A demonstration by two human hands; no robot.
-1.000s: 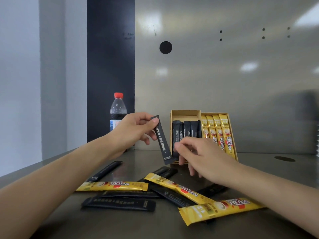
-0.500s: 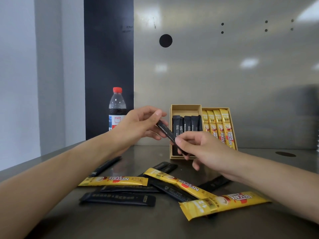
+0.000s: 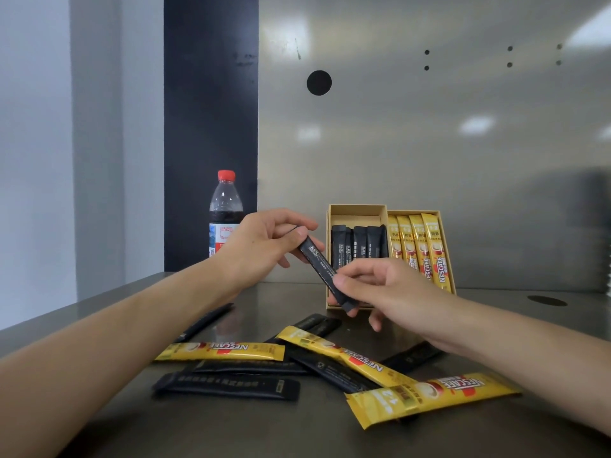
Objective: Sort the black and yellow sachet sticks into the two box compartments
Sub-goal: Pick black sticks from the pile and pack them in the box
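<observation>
Head view: loose yellow sticks (image 3: pixel 433 396) and black sticks (image 3: pixel 228 386) lie on the steel table (image 3: pixel 132 424) at 6 o'clock. Above them, left hand (image 3: pixel 264 242) and right hand (image 3: pixel 380 289) each pinch an end of one black sachet (image 3: pixel 322 264). Beyond, at 12 o'clock, the box (image 3: pixel 357 211) holds black sticks left, yellow right; a bottle (image 3: pixel 225 213) stands at 10 o'clock.

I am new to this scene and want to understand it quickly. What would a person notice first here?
First, the two hands in the middle: the left hand and the right hand hold one black stick at its two ends, in front of the box. The box has black sticks on its left side and yellow ones on its right. Loose sachets lie scattered on the table in front.
</observation>
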